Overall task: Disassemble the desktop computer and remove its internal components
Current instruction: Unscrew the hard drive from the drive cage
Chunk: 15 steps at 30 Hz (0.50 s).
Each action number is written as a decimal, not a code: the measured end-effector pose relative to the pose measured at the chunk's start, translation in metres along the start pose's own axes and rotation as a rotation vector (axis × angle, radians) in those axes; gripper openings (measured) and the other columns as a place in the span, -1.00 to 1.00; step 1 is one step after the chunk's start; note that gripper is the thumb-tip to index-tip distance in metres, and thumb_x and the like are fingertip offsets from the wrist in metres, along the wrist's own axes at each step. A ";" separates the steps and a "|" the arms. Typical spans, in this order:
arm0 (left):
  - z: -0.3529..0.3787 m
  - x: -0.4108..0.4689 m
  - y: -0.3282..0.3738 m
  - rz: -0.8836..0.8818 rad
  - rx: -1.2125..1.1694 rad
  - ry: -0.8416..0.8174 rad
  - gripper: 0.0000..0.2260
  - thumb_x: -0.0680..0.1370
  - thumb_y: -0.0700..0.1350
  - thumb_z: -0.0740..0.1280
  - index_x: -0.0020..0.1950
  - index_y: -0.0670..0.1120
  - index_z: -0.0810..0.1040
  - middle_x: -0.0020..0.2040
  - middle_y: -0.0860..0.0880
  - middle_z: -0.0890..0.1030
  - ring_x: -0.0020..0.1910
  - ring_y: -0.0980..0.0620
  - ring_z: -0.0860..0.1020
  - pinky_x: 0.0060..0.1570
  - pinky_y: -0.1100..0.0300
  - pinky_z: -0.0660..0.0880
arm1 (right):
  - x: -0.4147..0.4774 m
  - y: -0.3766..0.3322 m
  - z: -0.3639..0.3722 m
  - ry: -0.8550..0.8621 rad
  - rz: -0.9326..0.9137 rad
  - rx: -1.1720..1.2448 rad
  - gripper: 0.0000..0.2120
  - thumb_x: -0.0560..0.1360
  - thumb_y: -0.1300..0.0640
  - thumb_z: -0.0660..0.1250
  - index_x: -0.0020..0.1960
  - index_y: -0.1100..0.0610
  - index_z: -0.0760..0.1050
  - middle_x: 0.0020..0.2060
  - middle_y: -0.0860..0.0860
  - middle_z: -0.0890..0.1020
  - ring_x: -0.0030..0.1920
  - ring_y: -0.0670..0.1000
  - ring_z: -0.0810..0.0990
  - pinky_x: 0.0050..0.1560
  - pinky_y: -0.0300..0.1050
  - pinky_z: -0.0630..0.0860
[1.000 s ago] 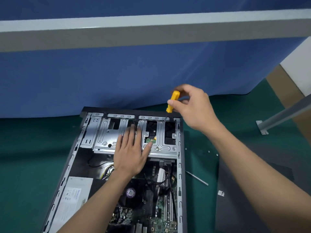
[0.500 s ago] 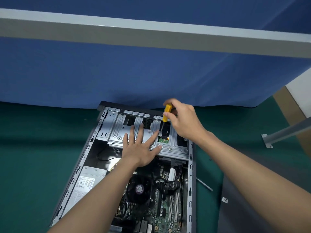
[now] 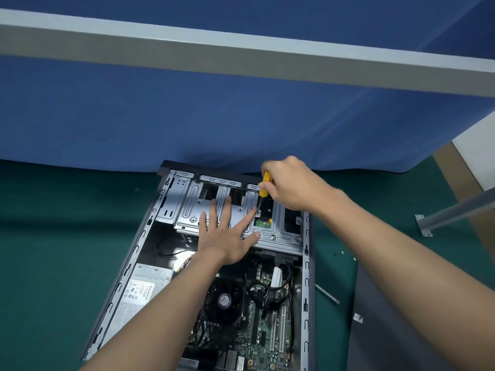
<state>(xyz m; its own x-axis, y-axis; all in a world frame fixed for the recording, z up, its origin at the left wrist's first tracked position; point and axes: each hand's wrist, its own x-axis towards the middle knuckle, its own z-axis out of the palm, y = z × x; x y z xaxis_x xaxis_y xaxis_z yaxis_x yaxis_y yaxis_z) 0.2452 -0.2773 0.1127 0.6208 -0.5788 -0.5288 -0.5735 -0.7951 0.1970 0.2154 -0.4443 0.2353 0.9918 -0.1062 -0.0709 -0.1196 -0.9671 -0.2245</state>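
PC case [image 3: 121, 277] lies open on the green mat [image 3: 53, 236], far end up against the blue partition [image 3: 241, 116]. PSU [image 3: 146, 287] is in the case's near-left corner, label up. Drive cage [image 3: 187, 207] sits across the far end, still mounted.

L hand [image 3: 227, 236]: flat on the cage top, fingers spread and straight, pressing down, gripping nothing. Same spot as 0.5 s ago. Index fingertip is just beside the screwdriver tip. CPU fan [image 3: 223, 301] and mobo [image 3: 267, 336] are exposed nearer us; the L forearm crosses over the fan's left edge.

Screwdriver [image 3: 265, 187]: yellow handle, near-upright, leaning a bit toward the far end. 1 s ago it was up in the air over the case's back edge. Now the shaft is down in the cage cutout, tip on or at a screw just above the small green board [image 3: 262, 223]. Can't tell if the tip is seated.

R hand [image 3: 294, 183]: fingers curled round the handle top, thumb side pinching it. It has come down and in toward the cage vs 1 s ago.

Right of the case: a few loose screws [image 3: 342, 253] on the mat, a thin metal rod [image 3: 326, 293] just beside the case wall, and a dark side panel [image 3: 388, 317] lying flat.
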 end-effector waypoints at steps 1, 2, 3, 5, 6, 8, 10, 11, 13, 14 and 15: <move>0.000 0.000 0.000 0.002 -0.004 0.005 -0.47 0.50 0.46 -0.20 0.37 0.46 -0.41 0.36 0.01 -0.55 0.33 -0.14 -0.61 0.38 -0.18 -0.43 | 0.003 -0.003 -0.004 -0.066 0.017 -0.068 -0.69 0.57 -0.03 0.23 -0.24 0.14 0.34 -0.35 0.05 0.35 -0.25 0.20 0.41 -0.25 -0.05 0.36; 0.001 0.000 -0.001 0.004 -0.007 0.009 -0.47 0.50 0.46 -0.19 0.36 0.46 -0.41 0.36 0.01 -0.55 0.32 -0.13 -0.61 0.37 -0.18 -0.43 | 0.006 -0.006 -0.006 -0.131 0.034 -0.115 -0.62 0.59 -0.05 0.19 -0.32 0.12 0.26 -0.37 0.04 0.29 -0.26 0.18 0.37 -0.23 -0.05 0.33; 0.001 0.000 -0.001 0.006 -0.008 0.011 -0.47 0.49 0.46 -0.20 0.35 0.46 -0.41 0.36 0.01 -0.55 0.32 -0.13 -0.61 0.37 -0.18 -0.44 | 0.008 -0.010 -0.006 -0.188 0.055 -0.139 -0.58 0.60 -0.07 0.16 -0.36 0.08 0.20 -0.38 0.02 0.27 -0.25 0.17 0.36 -0.21 -0.05 0.32; 0.002 0.000 -0.001 0.008 -0.008 0.018 -0.48 0.49 0.47 -0.20 0.34 0.46 -0.42 0.37 0.01 -0.54 0.32 -0.13 -0.61 0.37 -0.18 -0.44 | 0.014 -0.014 -0.006 -0.281 0.097 -0.181 -0.60 0.60 -0.05 0.16 -0.36 0.05 0.20 -0.37 0.01 0.30 -0.22 0.16 0.40 -0.19 -0.05 0.35; 0.002 0.001 0.000 0.007 -0.008 0.022 -0.48 0.49 0.47 -0.20 0.34 0.46 -0.42 0.37 0.01 -0.54 0.32 -0.13 -0.61 0.37 -0.18 -0.44 | 0.017 -0.015 -0.006 -0.324 0.109 -0.211 -0.63 0.59 -0.01 0.18 -0.35 0.06 0.23 -0.35 0.01 0.35 -0.22 0.14 0.43 -0.21 -0.06 0.36; 0.002 0.001 -0.001 0.007 -0.003 0.024 -0.47 0.49 0.47 -0.21 0.36 0.46 -0.41 0.38 0.00 -0.53 0.34 -0.14 -0.60 0.37 -0.18 -0.44 | 0.023 -0.018 -0.007 -0.383 0.105 -0.253 -0.71 0.56 0.06 0.21 -0.32 0.09 0.30 -0.32 0.03 0.44 -0.29 0.08 0.47 -0.32 -0.12 0.36; 0.003 0.001 -0.001 0.008 -0.004 0.025 -0.47 0.49 0.47 -0.21 0.37 0.46 -0.40 0.38 0.00 -0.53 0.34 -0.14 -0.60 0.36 -0.18 -0.45 | 0.027 -0.019 -0.008 -0.379 0.060 -0.268 -0.74 0.54 0.11 0.25 -0.31 0.10 0.32 -0.33 0.03 0.45 -0.35 0.02 0.43 -0.42 -0.16 0.30; 0.003 0.002 -0.001 0.008 -0.008 0.029 -0.46 0.49 0.47 -0.20 0.38 0.46 -0.39 0.38 0.00 -0.54 0.35 -0.14 -0.60 0.36 -0.18 -0.44 | 0.028 -0.020 -0.008 -0.374 0.032 -0.274 -0.73 0.54 0.13 0.25 -0.31 0.10 0.31 -0.34 0.03 0.44 -0.36 0.02 0.42 -0.44 -0.16 0.28; 0.003 0.001 -0.002 0.008 -0.012 0.036 -0.46 0.49 0.46 -0.19 0.39 0.45 -0.38 0.39 0.01 -0.53 0.36 -0.14 -0.59 0.37 -0.18 -0.44 | 0.027 -0.020 -0.010 -0.378 -0.039 -0.296 -0.71 0.53 0.17 0.26 -0.34 0.11 0.29 -0.36 0.04 0.41 -0.39 0.02 0.40 -0.45 -0.17 0.26; 0.003 0.001 -0.001 0.009 -0.011 0.038 -0.46 0.50 0.46 -0.19 0.39 0.45 -0.38 0.40 0.01 -0.53 0.36 -0.15 -0.59 0.37 -0.18 -0.43 | 0.027 -0.019 -0.011 -0.384 -0.081 -0.315 -0.69 0.52 0.19 0.26 -0.36 0.11 0.28 -0.37 0.04 0.39 -0.40 0.02 0.39 -0.46 -0.17 0.24; 0.003 0.001 -0.001 0.009 -0.011 0.039 -0.46 0.50 0.46 -0.19 0.39 0.45 -0.38 0.39 0.01 -0.53 0.36 -0.15 -0.59 0.37 -0.17 -0.44 | 0.026 -0.019 -0.013 -0.390 -0.117 -0.333 -0.67 0.52 0.20 0.26 -0.38 0.11 0.26 -0.36 0.04 0.37 -0.41 0.02 0.37 -0.47 -0.18 0.21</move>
<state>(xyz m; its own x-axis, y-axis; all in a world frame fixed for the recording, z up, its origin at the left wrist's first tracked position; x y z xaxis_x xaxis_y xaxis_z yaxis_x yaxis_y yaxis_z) 0.2448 -0.2764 0.1097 0.6358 -0.5927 -0.4944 -0.5739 -0.7914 0.2108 0.2438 -0.4321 0.2499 0.8999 0.0394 -0.4343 0.0745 -0.9952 0.0641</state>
